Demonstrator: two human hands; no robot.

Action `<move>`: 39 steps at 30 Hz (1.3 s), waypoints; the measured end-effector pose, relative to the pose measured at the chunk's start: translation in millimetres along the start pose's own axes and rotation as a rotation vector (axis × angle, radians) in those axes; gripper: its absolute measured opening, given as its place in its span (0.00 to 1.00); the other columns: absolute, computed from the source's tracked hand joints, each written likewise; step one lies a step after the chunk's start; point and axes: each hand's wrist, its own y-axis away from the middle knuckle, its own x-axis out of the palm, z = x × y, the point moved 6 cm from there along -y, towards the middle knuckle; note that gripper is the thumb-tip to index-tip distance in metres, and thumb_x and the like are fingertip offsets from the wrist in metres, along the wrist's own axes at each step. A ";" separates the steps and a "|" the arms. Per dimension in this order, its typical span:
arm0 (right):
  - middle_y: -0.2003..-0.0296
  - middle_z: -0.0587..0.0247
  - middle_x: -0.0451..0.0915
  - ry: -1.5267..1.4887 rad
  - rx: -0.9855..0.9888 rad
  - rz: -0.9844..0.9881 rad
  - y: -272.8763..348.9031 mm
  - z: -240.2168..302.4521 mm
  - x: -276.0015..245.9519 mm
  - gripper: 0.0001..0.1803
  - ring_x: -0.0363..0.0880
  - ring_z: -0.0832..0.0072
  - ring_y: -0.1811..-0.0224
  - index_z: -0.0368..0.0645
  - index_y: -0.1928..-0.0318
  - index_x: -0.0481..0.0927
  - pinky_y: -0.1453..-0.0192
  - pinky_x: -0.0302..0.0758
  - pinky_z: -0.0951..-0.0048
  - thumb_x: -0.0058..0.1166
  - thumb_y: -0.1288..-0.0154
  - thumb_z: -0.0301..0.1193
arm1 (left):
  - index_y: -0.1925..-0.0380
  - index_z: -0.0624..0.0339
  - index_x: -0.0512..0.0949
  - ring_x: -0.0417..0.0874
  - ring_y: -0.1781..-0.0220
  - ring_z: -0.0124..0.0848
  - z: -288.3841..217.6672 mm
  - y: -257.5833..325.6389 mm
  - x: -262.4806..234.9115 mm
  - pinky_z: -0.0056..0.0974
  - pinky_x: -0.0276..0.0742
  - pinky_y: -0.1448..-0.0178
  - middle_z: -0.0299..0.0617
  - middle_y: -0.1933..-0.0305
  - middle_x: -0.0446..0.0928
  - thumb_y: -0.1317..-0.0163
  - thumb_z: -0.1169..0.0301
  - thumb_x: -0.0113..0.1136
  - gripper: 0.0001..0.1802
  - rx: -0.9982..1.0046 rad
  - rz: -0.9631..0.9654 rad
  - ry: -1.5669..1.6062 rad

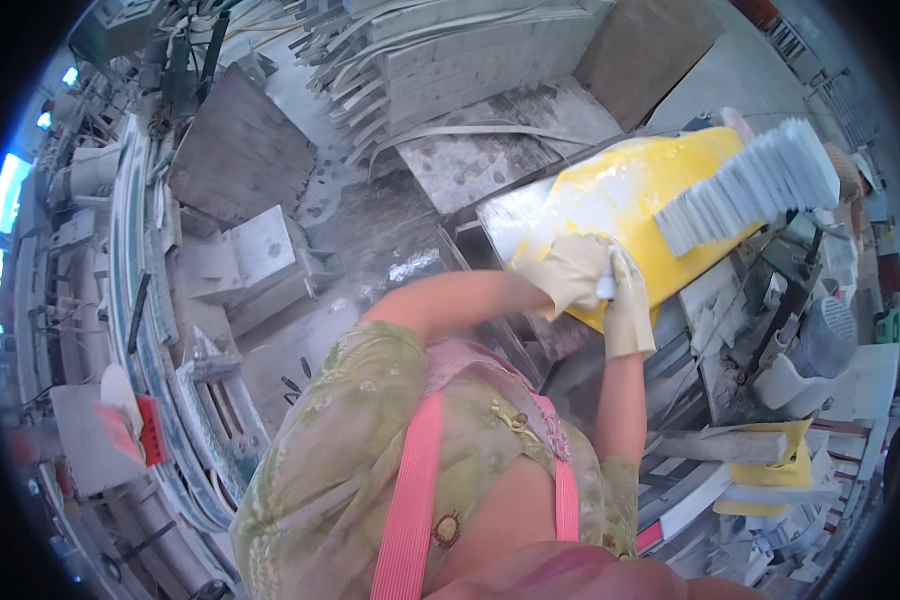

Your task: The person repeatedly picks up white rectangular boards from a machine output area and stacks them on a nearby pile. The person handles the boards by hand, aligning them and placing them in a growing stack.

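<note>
Both my hands wear cream rubber gloves and meet close together over the near edge of a worktable. My left hand (567, 270) is closed, bent in toward the right one. My right hand (630, 303) points up beside it, its fingers closed. Between them shows a small white piece (606, 287), gripped by both; its kind is not clear. Beyond them a wet yellow sheet (660, 180) covers much of the shiny metal tabletop (510, 218). A row of thin white slabs (750, 187) stands packed together on the sheet, to the right of my hands.
Long pale strips (450, 70) are stacked at the back. A dark board (238, 150) leans at the left, near a white metal block (263, 245). To the right are a grey bucket-like container (827, 335), a white tub (795, 385) and a yellow cloth (773, 468).
</note>
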 end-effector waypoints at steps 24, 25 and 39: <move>0.46 0.53 0.85 0.254 -0.138 -0.243 -163.7 -9.9 217.8 0.18 0.82 0.71 0.40 0.33 0.41 0.81 0.29 0.72 0.68 0.49 0.18 0.35 | 0.39 0.59 0.72 0.83 0.41 0.53 492.7 86.0 -301.6 0.50 0.80 0.37 0.55 0.41 0.79 0.66 0.52 0.81 0.50 -0.838 -0.088 -0.210; 0.48 0.52 0.86 0.215 -0.057 -0.256 -184.3 -22.3 223.0 0.19 0.83 0.70 0.41 0.33 0.41 0.80 0.31 0.73 0.68 0.49 0.18 0.36 | 0.39 0.59 0.72 0.83 0.41 0.53 507.6 81.9 -316.3 0.50 0.80 0.37 0.56 0.41 0.79 0.66 0.52 0.81 0.51 -0.866 -0.086 -0.222; 0.51 0.57 0.88 0.175 0.201 -0.163 -332.1 -98.5 297.4 0.21 0.84 0.73 0.46 0.31 0.40 0.80 0.37 0.74 0.72 0.52 0.21 0.36 | 0.42 0.64 0.71 0.84 0.48 0.54 602.1 -218.3 -459.8 0.53 0.81 0.45 0.56 0.50 0.81 0.61 0.59 0.78 0.45 -0.181 -0.002 -0.540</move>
